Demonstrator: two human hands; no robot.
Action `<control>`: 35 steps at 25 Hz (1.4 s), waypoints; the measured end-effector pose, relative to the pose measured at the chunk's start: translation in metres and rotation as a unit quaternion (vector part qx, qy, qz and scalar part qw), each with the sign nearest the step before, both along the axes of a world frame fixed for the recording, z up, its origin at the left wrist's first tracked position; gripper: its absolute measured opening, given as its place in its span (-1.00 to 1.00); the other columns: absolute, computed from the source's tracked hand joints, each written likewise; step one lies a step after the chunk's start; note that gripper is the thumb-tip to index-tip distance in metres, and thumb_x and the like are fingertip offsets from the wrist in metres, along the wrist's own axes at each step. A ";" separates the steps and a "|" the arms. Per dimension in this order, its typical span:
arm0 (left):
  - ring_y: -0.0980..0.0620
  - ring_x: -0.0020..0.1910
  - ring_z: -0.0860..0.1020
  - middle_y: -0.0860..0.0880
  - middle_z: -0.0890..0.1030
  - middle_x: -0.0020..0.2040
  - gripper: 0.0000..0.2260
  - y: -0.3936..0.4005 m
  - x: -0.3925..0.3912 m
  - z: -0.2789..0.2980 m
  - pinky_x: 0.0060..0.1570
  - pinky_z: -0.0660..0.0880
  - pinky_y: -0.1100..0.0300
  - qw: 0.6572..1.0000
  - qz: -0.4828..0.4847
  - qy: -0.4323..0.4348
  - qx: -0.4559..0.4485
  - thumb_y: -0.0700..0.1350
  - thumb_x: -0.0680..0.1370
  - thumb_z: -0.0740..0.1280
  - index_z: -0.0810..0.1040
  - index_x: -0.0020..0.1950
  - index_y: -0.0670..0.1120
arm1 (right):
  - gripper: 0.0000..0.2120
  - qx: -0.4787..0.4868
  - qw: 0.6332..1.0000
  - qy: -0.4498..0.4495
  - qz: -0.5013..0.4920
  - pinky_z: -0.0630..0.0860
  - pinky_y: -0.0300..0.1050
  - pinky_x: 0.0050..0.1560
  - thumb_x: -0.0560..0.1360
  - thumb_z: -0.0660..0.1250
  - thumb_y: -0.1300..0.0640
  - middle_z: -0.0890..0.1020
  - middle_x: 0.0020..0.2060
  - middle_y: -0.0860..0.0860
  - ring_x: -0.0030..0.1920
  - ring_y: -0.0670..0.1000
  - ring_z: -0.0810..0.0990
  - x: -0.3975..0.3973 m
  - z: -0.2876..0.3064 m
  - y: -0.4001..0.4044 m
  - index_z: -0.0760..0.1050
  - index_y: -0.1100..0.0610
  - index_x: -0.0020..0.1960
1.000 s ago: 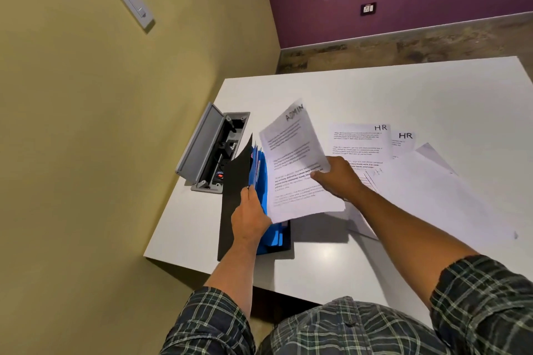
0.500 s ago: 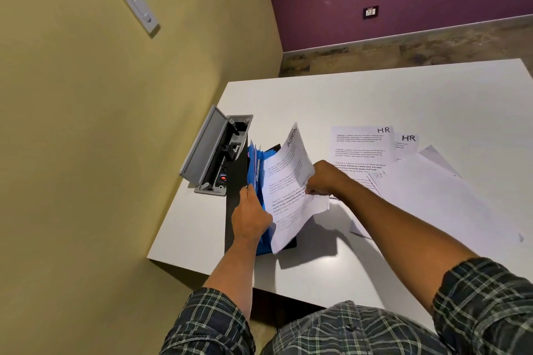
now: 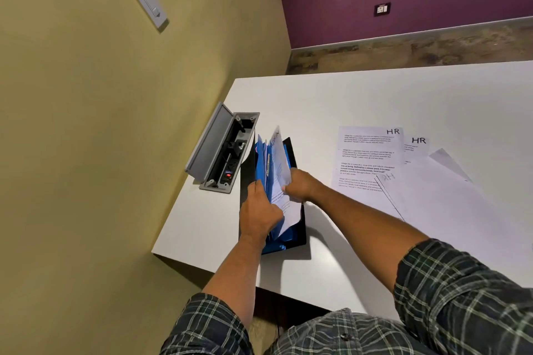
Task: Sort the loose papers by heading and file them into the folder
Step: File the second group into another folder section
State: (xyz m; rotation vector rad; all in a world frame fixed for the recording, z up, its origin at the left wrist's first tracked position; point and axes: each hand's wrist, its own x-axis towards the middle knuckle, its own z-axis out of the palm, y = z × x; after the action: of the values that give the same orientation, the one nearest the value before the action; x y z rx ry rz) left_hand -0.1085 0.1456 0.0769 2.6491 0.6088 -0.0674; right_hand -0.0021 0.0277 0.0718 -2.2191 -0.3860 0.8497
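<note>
A black folder (image 3: 300,236) with blue dividers (image 3: 262,164) lies open near the table's left edge. My left hand (image 3: 258,212) grips the blue dividers and holds them spread apart. My right hand (image 3: 300,186) pinches a white sheet headed ADMIN (image 3: 280,158), which stands almost on edge between the dividers, its lower part inside the folder. To the right, two sheets headed HR (image 3: 369,150) lie face up, partly under a large sheet (image 3: 438,204) that lies face down.
An open grey socket box (image 3: 213,147) is set into the white table (image 3: 360,95) just left of the folder, its lid tilted up. The table's left edge runs close to a yellow wall. A purple wall and bare floor lie beyond.
My right hand swung the ADMIN sheet from facing me to edge-on and moved it left and down between the blue dividers. My left hand stayed on the dividers.
</note>
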 end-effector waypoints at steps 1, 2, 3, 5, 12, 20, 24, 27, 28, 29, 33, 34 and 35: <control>-0.13 0.09 0.60 -0.06 0.43 0.21 -0.42 -0.002 0.001 0.001 -0.12 0.62 0.04 1.000 0.002 -0.003 -0.003 -0.06 0.38 0.46 0.31 0.33 -0.07 | -0.60 0.010 1.000 -0.012 -0.016 0.53 -0.03 0.04 0.59 0.34 0.10 0.55 0.16 0.18 0.15 0.19 0.57 -0.003 -0.003 0.002 0.36 0.25 0.34; -0.14 0.08 0.60 -0.07 0.43 0.22 -0.43 -0.005 0.001 0.001 -0.12 0.62 0.03 1.000 0.006 -0.006 -0.005 -0.08 0.39 0.44 0.31 0.33 -0.08 | -0.57 0.024 0.998 -0.028 -0.048 0.54 -0.01 0.05 0.61 0.33 0.04 0.55 0.15 0.17 0.14 0.19 0.59 -0.006 -0.005 0.003 0.33 0.24 0.36; -0.15 0.06 0.60 -0.07 0.43 0.22 -0.45 -0.007 0.001 0.001 -0.12 0.63 0.01 1.000 0.010 -0.007 -0.008 -0.10 0.39 0.43 0.32 0.33 -0.09 | -0.62 0.041 0.994 -0.050 -0.091 0.58 0.01 0.02 0.62 0.30 0.01 0.58 0.10 0.15 0.07 0.19 0.61 -0.010 -0.008 0.003 0.35 0.20 0.32; -0.15 0.05 0.60 -0.07 0.43 0.20 -0.45 -0.010 0.002 0.002 -0.13 0.62 0.01 1.000 0.017 -0.006 -0.014 -0.10 0.37 0.44 0.32 0.30 -0.09 | -0.82 0.065 0.979 -0.094 -0.169 0.64 0.04 -0.08 0.63 0.24 0.06 0.65 -0.04 0.13 -0.10 0.15 0.66 -0.013 -0.014 0.002 0.45 0.14 0.16; -0.07 0.01 0.60 -0.05 0.45 0.20 -0.49 -0.024 0.007 0.005 -0.14 0.62 0.06 0.999 0.006 -0.030 -0.031 -0.05 0.45 0.42 0.34 0.34 -0.08 | -0.78 0.058 0.985 -0.125 -0.101 0.63 0.00 0.01 0.63 0.25 0.18 0.72 -0.03 0.10 -0.08 0.08 0.67 -0.015 -0.023 -0.002 0.67 0.17 0.09; -0.03 -0.02 0.60 -0.02 0.44 0.22 -0.47 -0.031 0.008 0.005 -0.20 0.51 0.16 0.999 0.000 -0.029 -0.035 -0.02 0.44 0.38 0.34 0.37 -0.06 | -0.73 0.053 0.988 -0.122 -0.081 0.65 0.02 -0.17 0.58 0.26 0.04 0.66 -0.37 0.01 -0.36 0.02 0.64 -0.011 -0.019 -0.014 0.61 0.05 -0.24; -0.02 0.03 0.59 -0.03 0.43 0.29 -0.44 -0.031 0.010 0.004 -0.16 0.50 0.20 0.999 0.004 -0.027 -0.028 0.09 0.47 0.38 0.32 0.41 -0.07 | -0.73 0.030 0.994 -0.091 -0.057 0.51 -0.10 -0.25 0.53 0.43 0.11 0.57 -0.41 0.04 -0.37 0.01 0.58 -0.014 -0.023 -0.019 0.54 0.16 -0.31; 0.00 -0.04 0.57 -0.04 0.42 0.29 -0.40 -0.033 0.007 0.003 -0.20 0.53 0.17 1.000 -0.013 -0.015 -0.015 0.09 0.44 0.40 0.33 0.40 -0.08 | -0.77 0.039 0.997 -0.054 -0.025 0.61 -0.07 -0.26 0.56 0.42 0.14 0.62 -0.36 0.07 -0.36 0.07 0.65 -0.017 -0.025 -0.021 0.54 0.16 -0.25; -0.01 -0.02 0.59 -0.04 0.42 0.29 -0.39 -0.034 0.006 0.002 -0.17 0.55 0.16 1.000 -0.017 -0.008 -0.015 0.08 0.44 0.42 0.32 0.41 -0.08 | -0.76 0.050 0.998 -0.036 -0.015 0.61 -0.09 -0.31 0.57 0.42 0.15 0.63 -0.37 0.09 -0.36 0.12 0.68 -0.017 -0.024 -0.023 0.52 0.12 -0.27; -0.01 -0.01 0.59 -0.04 0.41 0.30 -0.38 -0.035 0.006 0.002 -0.16 0.56 0.17 1.000 -0.019 -0.004 -0.015 0.08 0.44 0.43 0.32 0.41 -0.09 | -0.79 0.061 0.998 -0.016 -0.013 0.61 -0.14 -0.35 0.57 0.41 0.15 0.66 -0.35 0.12 -0.36 0.14 0.69 -0.017 -0.023 -0.025 0.52 0.11 -0.24; -0.01 -0.04 0.59 -0.05 0.42 0.28 -0.42 -0.039 0.008 0.003 -0.19 0.53 0.18 1.000 -0.015 -0.011 -0.021 0.05 0.44 0.43 0.35 0.39 -0.10 | -0.76 0.047 0.998 -0.009 -0.045 0.58 -0.23 -0.37 0.57 0.41 0.17 0.72 -0.09 0.23 -0.40 0.00 0.65 -0.021 -0.029 -0.026 0.60 0.30 0.17; 0.01 -0.07 0.58 -0.04 0.42 0.27 -0.44 -0.039 0.007 0.002 -0.19 0.54 0.17 1.000 -0.017 -0.012 -0.023 0.04 0.44 0.43 0.35 0.37 -0.09 | -0.74 0.029 0.999 -0.019 -0.041 0.57 -0.23 -0.36 0.58 0.40 0.17 0.72 -0.06 0.22 -0.36 0.01 0.66 -0.023 -0.030 -0.023 0.60 0.32 0.18; 0.04 -0.11 0.55 -0.04 0.42 0.24 -0.46 -0.039 0.005 0.001 -0.21 0.53 0.18 0.999 -0.019 -0.011 -0.024 0.03 0.43 0.42 0.36 0.35 -0.08 | -0.73 0.015 0.999 -0.031 -0.033 0.59 -0.19 -0.31 0.58 0.40 0.15 0.72 -0.02 0.22 -0.29 0.05 0.69 -0.025 -0.031 -0.021 0.61 0.33 0.18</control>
State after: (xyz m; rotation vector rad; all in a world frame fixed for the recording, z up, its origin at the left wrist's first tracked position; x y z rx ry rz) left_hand -0.1031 0.1063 0.0777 2.6123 0.5417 -0.0620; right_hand -0.0270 0.0068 0.0403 -2.2214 -0.3509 0.7383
